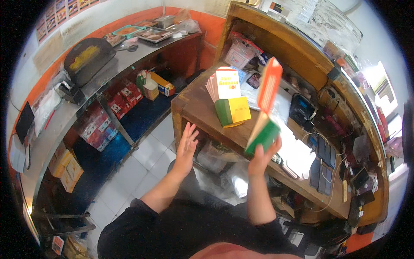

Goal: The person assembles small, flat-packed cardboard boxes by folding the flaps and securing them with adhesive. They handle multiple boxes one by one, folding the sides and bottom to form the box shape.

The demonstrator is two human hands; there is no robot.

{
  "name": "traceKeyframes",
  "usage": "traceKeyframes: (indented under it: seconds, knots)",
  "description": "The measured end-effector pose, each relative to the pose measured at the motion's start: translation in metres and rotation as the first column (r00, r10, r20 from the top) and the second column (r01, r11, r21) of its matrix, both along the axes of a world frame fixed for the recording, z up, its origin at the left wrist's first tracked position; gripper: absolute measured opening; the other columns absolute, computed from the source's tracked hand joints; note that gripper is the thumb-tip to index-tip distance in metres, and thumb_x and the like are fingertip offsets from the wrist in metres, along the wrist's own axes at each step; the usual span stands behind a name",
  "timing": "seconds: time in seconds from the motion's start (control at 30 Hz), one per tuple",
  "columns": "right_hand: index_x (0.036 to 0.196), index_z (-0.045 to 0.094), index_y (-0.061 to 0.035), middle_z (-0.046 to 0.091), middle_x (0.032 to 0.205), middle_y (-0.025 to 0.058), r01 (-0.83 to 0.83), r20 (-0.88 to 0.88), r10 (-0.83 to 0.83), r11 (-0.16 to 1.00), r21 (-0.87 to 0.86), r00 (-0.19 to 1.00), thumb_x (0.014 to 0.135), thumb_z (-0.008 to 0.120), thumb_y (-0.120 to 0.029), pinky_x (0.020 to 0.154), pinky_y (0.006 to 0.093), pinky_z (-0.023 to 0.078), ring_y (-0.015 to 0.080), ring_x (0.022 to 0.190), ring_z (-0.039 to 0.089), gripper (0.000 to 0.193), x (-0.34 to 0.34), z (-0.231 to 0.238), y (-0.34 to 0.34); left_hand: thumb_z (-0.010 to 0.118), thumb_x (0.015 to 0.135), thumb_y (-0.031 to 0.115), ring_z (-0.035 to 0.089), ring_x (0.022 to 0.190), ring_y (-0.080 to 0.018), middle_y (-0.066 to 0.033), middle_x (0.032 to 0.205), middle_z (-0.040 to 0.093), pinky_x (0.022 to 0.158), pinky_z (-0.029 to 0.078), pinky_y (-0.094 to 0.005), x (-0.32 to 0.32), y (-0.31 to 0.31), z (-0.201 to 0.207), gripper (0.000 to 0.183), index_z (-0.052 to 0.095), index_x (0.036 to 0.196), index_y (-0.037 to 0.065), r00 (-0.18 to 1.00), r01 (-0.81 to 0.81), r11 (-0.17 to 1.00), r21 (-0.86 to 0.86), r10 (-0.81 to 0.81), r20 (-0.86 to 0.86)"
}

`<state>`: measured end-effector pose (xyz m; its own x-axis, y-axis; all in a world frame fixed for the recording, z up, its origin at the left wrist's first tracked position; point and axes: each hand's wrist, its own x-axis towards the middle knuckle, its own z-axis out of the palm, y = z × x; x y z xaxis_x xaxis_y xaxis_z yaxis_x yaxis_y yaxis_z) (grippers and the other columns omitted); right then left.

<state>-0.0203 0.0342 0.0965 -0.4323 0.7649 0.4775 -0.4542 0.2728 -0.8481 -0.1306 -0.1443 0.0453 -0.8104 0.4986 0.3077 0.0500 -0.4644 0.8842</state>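
Observation:
My right hand [261, 160] grips the green lower end of a tall cardboard food carton [268, 97], with an orange-red panel rising above it. The carton is tilted and slightly blurred, above the front part of the wooden desk [196, 105]. On the desk to its left stands a group of similar cartons [238, 110], green and yellow below, with white printed panels fanned out above. My left hand [185, 150] is empty, its fingers apart, in front of the desk's left corner and below that group.
Several phones [321, 162] with cables and white papers [296, 156] cover the desk's right part. Plastic bags [237, 179] fill the space beneath. At left, a metal counter [142, 54] bears trays [154, 34] and scissors [128, 48], with red packs [125, 99] on its lower shelf.

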Motion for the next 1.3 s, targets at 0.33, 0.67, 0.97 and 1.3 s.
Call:
traceKeyframes:
  seconds: [0.33,0.67,0.97,1.3]
  knots:
    - [0.126,0.051,-0.0297,0.038,0.133,0.0207,-0.182,0.699,-0.565,0.705,0.685,0.439,0.066,0.069,-0.045,0.097,0.0512,0.034,0.0394,0.119,0.039,0.065,-0.111,-0.004,0.046,0.052,0.092,0.014,0.047,0.117,-0.0199,-0.0126,0.129,0.048,0.1,0.036,-0.0326,0.009,-0.07,-0.074,0.043,0.042,0.131,0.0,0.959,-0.116,0.938,-0.327,0.191,0.208]
    - [0.134,0.04,-0.0349,0.031,0.139,0.0203,-0.275,0.811,-0.496,0.769,0.576,0.312,0.067,0.067,-0.051,0.098,0.0536,0.031,0.0393,0.126,0.032,0.074,-0.118,-0.007,0.053,0.052,0.092,0.019,0.055,0.104,-0.018,-0.0096,0.125,0.051,0.085,0.043,-0.0302,0.001,-0.051,-0.076,0.04,0.046,0.129,0.005,0.984,0.021,0.895,-0.445,0.059,0.166]
    - [0.142,0.025,-0.0049,0.024,0.145,0.0241,-0.382,0.801,-0.315,0.751,0.538,0.51,0.076,0.07,-0.035,0.11,0.0434,0.018,0.036,0.137,0.018,0.085,-0.048,0.02,0.079,0.052,0.092,0.011,0.054,0.1,-0.0141,-0.0082,0.118,0.054,0.088,0.043,-0.0275,0.017,-0.073,-0.079,0.037,0.047,0.128,0.005,0.985,0.023,0.924,-0.382,0.044,0.166]
    - [0.114,0.059,-0.003,0.062,0.1,0.0228,-0.526,0.802,-0.564,0.63,0.571,0.195,0.091,0.05,-0.028,0.079,0.0428,0.044,0.0338,0.088,0.059,0.035,0.071,-0.037,0.169,0.051,0.093,0.019,0.051,0.104,-0.0151,-0.0073,0.118,0.054,0.091,0.041,-0.0297,0.035,-0.121,-0.08,0.037,0.047,0.128,0.007,0.968,-0.18,0.892,-0.415,0.236,0.088]
